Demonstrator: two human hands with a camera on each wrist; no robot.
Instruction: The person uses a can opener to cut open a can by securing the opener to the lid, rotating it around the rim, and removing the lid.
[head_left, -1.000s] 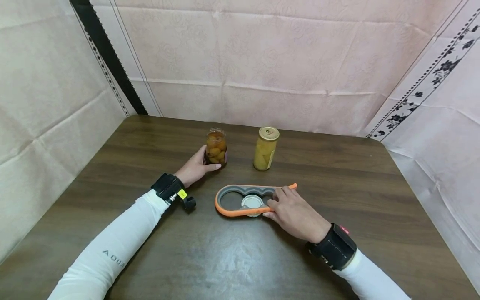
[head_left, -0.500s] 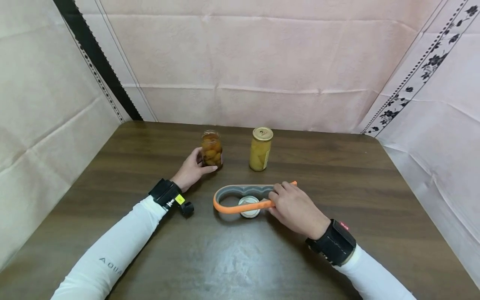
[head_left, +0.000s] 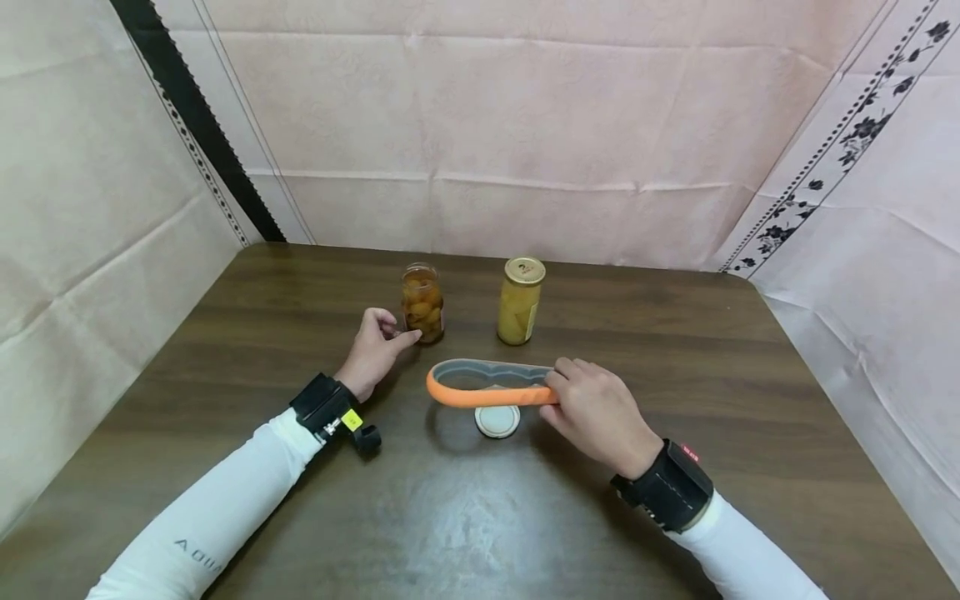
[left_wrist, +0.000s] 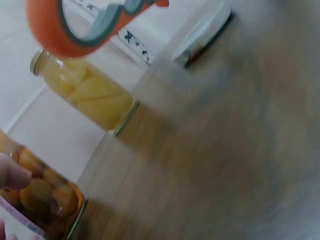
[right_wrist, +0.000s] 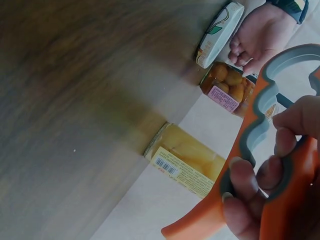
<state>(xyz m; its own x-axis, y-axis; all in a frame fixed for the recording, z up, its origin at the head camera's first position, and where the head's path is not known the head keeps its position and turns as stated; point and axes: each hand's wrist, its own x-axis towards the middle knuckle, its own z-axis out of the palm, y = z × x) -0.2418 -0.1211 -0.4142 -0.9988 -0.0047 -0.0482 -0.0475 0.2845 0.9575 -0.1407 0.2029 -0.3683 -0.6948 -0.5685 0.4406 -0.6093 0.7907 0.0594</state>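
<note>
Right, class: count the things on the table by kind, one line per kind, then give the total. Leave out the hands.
Jars: 2 (the open jar by the left hand, the jar with a gold lid)
Loose lids: 1 (the white lid)
Jar openers: 1 (the orange opener, held by the right hand above the white lid)
Total: 4

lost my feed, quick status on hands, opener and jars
Right hand grips orange opener, raised above loose lid. Left hand touches open jar. Capped jar stands apart, nothing in the way.
</note>
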